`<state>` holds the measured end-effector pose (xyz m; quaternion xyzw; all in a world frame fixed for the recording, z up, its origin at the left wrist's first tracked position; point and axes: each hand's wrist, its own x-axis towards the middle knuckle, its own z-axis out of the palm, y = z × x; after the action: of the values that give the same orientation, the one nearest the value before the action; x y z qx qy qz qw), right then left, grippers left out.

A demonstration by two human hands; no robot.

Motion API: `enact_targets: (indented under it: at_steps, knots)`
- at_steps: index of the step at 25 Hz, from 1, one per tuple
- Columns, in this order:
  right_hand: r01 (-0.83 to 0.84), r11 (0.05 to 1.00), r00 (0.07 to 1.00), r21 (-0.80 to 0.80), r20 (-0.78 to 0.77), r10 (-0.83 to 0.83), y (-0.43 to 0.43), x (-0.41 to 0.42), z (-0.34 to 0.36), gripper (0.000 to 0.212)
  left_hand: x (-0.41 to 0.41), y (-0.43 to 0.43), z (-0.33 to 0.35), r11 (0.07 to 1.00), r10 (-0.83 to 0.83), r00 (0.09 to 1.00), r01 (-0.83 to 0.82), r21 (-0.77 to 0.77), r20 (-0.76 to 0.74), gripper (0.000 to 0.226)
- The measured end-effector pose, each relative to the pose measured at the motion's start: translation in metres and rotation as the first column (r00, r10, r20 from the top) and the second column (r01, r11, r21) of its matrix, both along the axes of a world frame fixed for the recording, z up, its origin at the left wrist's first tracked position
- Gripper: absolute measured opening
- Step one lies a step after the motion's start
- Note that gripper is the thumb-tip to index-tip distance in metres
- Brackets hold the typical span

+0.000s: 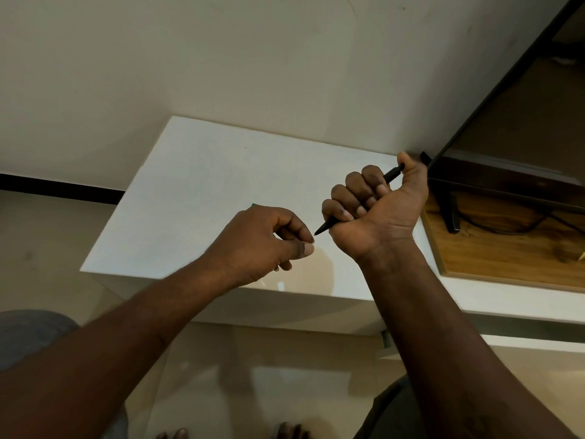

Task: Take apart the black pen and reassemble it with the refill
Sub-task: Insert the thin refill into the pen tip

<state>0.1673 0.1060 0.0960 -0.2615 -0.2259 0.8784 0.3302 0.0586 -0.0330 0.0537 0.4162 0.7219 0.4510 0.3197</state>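
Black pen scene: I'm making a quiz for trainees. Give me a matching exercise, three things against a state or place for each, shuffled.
Things:
1. black pen
2. left hand
3. white table

States:
A. fingertips pinched together just off the pen's tip
B. under both hands
C. gripped in the right hand, tip pointing left

Pairs: 1-C, 2-A, 3-B
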Motion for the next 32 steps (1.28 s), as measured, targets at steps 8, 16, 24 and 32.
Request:
enact_targets:
  at_steps: [8, 16, 24, 32]
  knots:
    - [0.009, 1.000, 1.000, -0.012, 0.015, -0.009, -0.0014, -0.0016, -0.0001, 0.055, 0.0002, 0.0004, 0.0015, 1.000, 0.003, 1.000, -0.003, 0.012, 0.005, 0.005]
    - [0.001, 1.000, 0.999, -0.008, 0.037, -0.001, -0.0030, -0.0039, 0.0001, 0.055, -0.0005, 0.0005, 0.0027, 1.000, 0.008, 1.000, -0.008, 0.012, 0.014, 0.005]
    - [0.012, 1.000, 0.999, -0.010, 0.038, -0.011, -0.0038, -0.0045, -0.0013, 0.055, -0.0004, 0.0017, 0.0019, 1.000, -0.007, 1.000, 0.007, -0.001, -0.002, 0.009]
    - [-0.021, 1.000, 0.999, -0.017, 0.045, 0.022, -0.0035, -0.0040, -0.0010, 0.056, -0.0027, 0.0011, 0.0025, 1.000, -0.012, 1.000, 0.012, -0.006, -0.014, 0.011]
